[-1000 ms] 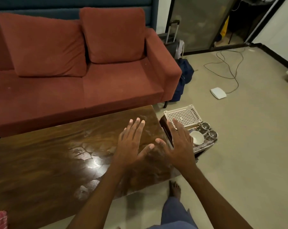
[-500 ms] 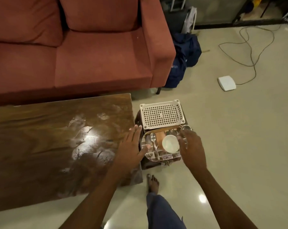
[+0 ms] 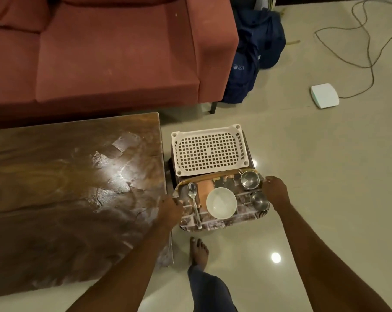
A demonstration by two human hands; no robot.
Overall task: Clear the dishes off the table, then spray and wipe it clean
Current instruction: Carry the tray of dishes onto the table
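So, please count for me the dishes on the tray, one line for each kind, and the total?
Steel cups: 2
White bowl: 1
Spoon: 1
Total: 4, all on the tray.

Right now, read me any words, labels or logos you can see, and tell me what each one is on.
"ISB", with a small round logo to its left: white print on the dark blue bag beside the sofa; blurred, so the letters are not certain.
Tray pattern: pictures only, no text readable.
White box on the floor: no marking visible.
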